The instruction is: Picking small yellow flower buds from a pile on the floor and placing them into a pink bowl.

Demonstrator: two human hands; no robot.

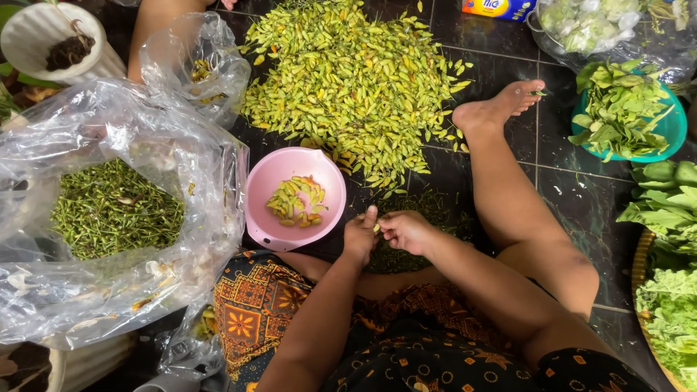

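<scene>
Near the bottom edge of the dark tiled floor [566, 181], a person sits in a patterned orange and black cloth [254, 312] with one bare leg stretched out toward the far side. Just past the lap, the left hand [360, 236] and the right hand [408, 231] meet, fingertips closed together on a small yellow-green chili [376, 227]; it is too small to say which hand carries more of the grip. Under the hands lies a thin scatter of green stems [428, 207]. Just beside the left hand stands a pink bowl [265, 210] holding a small heap of yellow and orange chilies. At the floor's left edge a large clear plastic bag [87, 305] lies open around a mound of green stems. Beyond the bowl and the hands spreads a broad pile of yellow-green chilies [348, 80], reaching toward the far edge. Along the right edge sit a teal bowl of green leaves [679, 131] and a woven basket of leafy greens [642, 268]. In the far left corner stands a white ribbed pot [36, 33].
</scene>
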